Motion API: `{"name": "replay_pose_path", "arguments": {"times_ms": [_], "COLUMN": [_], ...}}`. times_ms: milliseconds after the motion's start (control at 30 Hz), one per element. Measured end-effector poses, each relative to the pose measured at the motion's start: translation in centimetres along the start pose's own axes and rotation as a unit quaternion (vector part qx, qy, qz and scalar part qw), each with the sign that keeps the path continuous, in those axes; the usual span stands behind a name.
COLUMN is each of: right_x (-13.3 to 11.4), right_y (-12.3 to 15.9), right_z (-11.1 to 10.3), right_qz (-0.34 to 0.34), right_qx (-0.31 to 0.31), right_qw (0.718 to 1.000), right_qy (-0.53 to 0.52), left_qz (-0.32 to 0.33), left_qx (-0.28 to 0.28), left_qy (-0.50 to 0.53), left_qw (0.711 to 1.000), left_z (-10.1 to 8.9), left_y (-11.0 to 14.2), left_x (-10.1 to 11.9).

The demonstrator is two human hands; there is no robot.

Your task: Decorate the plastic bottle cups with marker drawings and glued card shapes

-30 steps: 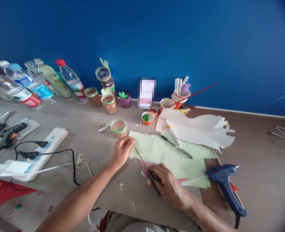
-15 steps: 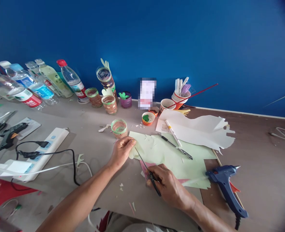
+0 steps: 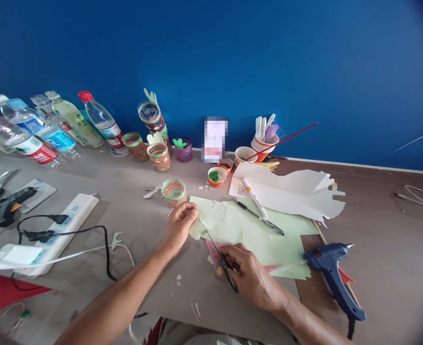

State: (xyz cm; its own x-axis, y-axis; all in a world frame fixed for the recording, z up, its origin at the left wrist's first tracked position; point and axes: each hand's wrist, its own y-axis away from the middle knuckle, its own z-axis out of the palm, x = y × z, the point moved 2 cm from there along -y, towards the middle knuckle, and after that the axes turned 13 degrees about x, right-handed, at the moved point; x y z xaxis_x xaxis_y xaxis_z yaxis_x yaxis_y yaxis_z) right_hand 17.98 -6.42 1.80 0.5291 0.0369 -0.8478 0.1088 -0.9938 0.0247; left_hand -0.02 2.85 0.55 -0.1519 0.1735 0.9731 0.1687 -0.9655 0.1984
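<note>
Left hand [image 3: 178, 226] pinches green paper [image 3: 254, 235] edge; right hand [image 3: 249, 273] grips scissors [image 3: 220, 256], blades now shorter into paper, nearer left fingers.

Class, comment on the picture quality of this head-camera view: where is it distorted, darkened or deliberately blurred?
Head view: wide-angle bending curves the table edge and tilts the bottles; the right corners darken; the card against the wall is pixelated; the left hand, scissors and green paper are sharp and evenly lit.

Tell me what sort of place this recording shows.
Probably a craft worktable: a blue hot-glue gun, a paper cup of brushes and pens, and pale green paper being cut with scissors.
</note>
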Motion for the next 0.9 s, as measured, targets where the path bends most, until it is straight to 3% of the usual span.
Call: {"name": "replay_pose_path", "arguments": {"times_ms": [133, 300, 500, 900], "right_x": [0.1, 0.3, 0.5, 0.6], "right_y": [0.0, 0.1, -0.1, -0.3], "right_z": [-0.1, -0.1, 0.0, -0.2], "right_qz": [0.037, 0.058, 0.073, 0.074], "right_qx": [-0.013, -0.018, 0.0, 0.038], "right_qw": [0.999, 0.998, 0.997, 0.996], "right_qy": [-0.018, -0.023, -0.03, -0.03], "left_qz": [-0.02, -0.042, -0.001, -0.102], "left_qx": [0.027, 0.016, 0.017, -0.073], "left_qy": [0.019, 0.037, 0.009, 0.03], "left_qw": [0.999, 0.998, 1.0, 0.992], "left_z": [0.2, 0.6, 0.7, 1.2], "left_y": [0.3, 0.8, 1.0, 1.7], "left_x": [0.2, 0.5, 0.7, -0.4]}}
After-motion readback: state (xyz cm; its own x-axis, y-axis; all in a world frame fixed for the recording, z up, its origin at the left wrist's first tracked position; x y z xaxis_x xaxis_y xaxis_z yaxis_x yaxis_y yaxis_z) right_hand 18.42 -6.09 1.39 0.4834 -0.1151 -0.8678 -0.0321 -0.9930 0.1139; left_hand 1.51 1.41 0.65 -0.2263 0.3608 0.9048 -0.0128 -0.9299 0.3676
